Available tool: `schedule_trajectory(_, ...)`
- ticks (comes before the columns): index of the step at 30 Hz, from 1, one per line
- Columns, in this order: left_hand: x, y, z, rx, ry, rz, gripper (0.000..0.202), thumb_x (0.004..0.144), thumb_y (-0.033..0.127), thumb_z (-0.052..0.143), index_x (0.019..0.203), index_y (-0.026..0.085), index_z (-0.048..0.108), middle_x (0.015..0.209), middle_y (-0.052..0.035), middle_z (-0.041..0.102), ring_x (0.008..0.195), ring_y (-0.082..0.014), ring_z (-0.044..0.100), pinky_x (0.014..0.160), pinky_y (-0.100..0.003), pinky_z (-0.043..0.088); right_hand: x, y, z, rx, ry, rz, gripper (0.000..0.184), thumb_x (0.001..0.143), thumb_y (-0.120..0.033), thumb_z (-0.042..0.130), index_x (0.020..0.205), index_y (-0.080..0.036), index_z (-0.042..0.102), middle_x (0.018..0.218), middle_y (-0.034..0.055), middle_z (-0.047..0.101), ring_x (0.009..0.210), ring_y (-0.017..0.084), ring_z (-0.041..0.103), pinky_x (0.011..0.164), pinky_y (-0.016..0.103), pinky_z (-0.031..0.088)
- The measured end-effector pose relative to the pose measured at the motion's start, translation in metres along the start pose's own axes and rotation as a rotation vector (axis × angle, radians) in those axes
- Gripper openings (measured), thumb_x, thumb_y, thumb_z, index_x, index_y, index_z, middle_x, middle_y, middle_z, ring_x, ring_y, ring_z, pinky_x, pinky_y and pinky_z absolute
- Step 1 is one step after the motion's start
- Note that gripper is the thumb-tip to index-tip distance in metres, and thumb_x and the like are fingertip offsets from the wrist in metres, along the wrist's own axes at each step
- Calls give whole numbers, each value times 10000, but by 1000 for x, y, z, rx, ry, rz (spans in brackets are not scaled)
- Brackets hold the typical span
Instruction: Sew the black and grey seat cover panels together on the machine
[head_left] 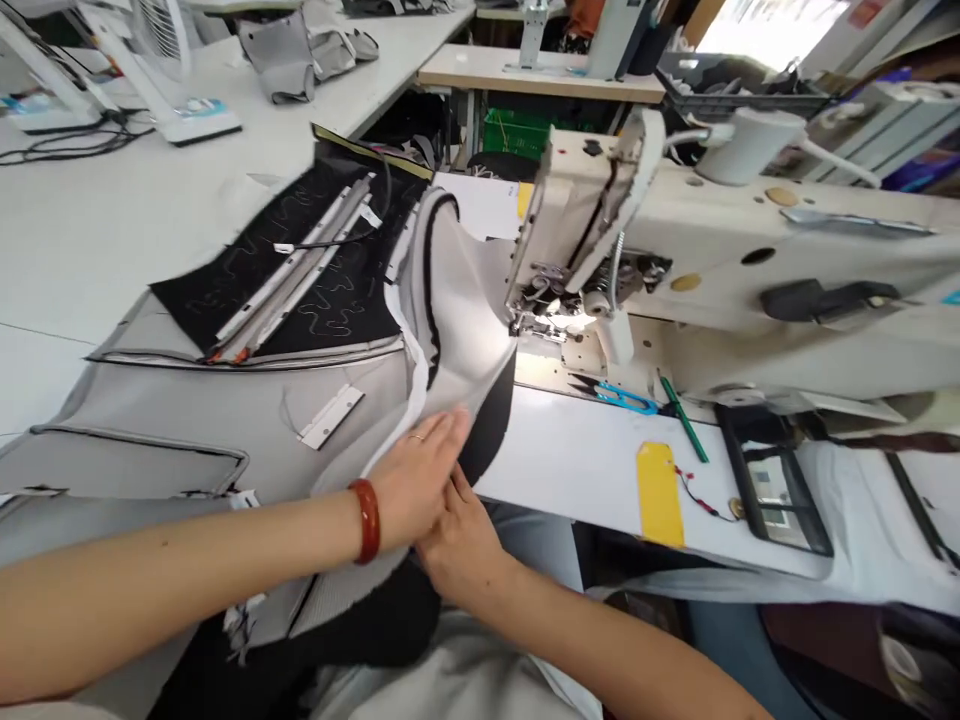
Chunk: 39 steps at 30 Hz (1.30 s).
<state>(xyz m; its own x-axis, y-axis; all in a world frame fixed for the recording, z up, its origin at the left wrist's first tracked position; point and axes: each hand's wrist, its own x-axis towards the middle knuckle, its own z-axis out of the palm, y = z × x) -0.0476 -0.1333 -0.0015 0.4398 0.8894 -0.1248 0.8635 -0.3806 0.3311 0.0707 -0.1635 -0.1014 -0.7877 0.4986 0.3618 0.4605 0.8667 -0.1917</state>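
A large grey fabric cover [225,420] with black piping lies across the table, its folded edge running up toward the sewing machine head [577,230]. My left hand [416,475], with a red bangle on the wrist, lies flat on the grey fabric with fingers stretched out. My right hand [461,545] sits just below it at the fabric's edge, its fingers tucked under the left hand and the cloth. A black quilted panel [300,270] with pale plastic strips rests on the cover further back.
Blue-handled snips [622,398], a green pen [684,420] and a yellow tag [660,492] lie on the white machine table [570,460]. A black-framed control panel [776,490] sits at the right. Behind are more white tables, a green crate [517,130] and other machines.
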Motion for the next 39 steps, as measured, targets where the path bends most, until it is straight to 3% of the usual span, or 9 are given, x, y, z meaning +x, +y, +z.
schedule_trajectory(3,12,-14,23,235,-39,-93,663,840,46,393,1499,118,367,1401,-176,538,1287,-287,511,1025,-431,459,-11,-1,-3,-102,162,8,366,923,-176,497,1240,-40,617,1254,235,649,1208,319,596,1082,529,443)
schedule_trajectory(6,34,-14,16,406,-86,-140,595,866,37,361,1440,133,484,1102,-153,665,1014,-278,622,853,-407,513,-12,-1,-6,-174,287,7,288,921,-150,466,1095,-28,661,1174,233,688,1131,294,644,1009,474,504)
schedule_trajectory(8,44,-6,12,447,-89,-124,598,862,18,353,1422,147,518,1002,-126,674,932,-256,633,812,-377,512,-9,1,-6,-173,334,-6,209,887,-129,477,897,-77,680,975,204,739,981,284,696,959,482,527)
schedule_trajectory(11,52,3,16,423,-66,-106,577,881,62,388,1437,159,508,932,-93,680,837,-222,645,777,-343,511,-5,4,-5,-142,392,-33,196,808,-86,516,646,-158,601,661,104,695,682,238,682,868,475,558)
schedule_trajectory(15,62,5,24,367,-46,-164,488,961,296,429,1426,177,521,927,-77,682,784,-229,657,696,-354,515,-5,9,-5,-99,454,-25,192,771,-71,516,632,-162,614,603,72,660,578,204,624,785,438,572)
schedule_trajectory(17,69,5,25,350,-55,-175,447,976,287,400,1384,200,561,939,-71,678,761,-215,658,658,-344,506,-5,12,-5,-85,465,-20,192,760,-65,509,637,-158,621,595,71,653,581,212,627,779,447,568)
schedule_trajectory(21,85,6,25,353,-44,-166,416,973,246,379,1325,220,599,956,-74,669,719,-196,646,603,-331,475,-2,24,-7,-52,442,-17,202,740,-49,505,616,-166,613,563,51,621,537,202,599,738,442,553)
schedule_trajectory(29,113,6,18,352,-78,-228,431,973,258,374,1364,226,552,987,-72,653,788,-216,643,630,-331,452,8,52,-16,-10,373,-41,201,699,-49,533,555,-178,591,521,43,596,502,204,565,645,421,499)
schedule_trajectory(39,149,-2,13,268,-47,-228,381,965,239,374,1247,244,631,969,-58,639,884,-223,628,726,-335,461,33,81,-35,118,-77,-106,255,808,-23,499,690,-162,678,608,68,677,591,210,595,593,377,428)
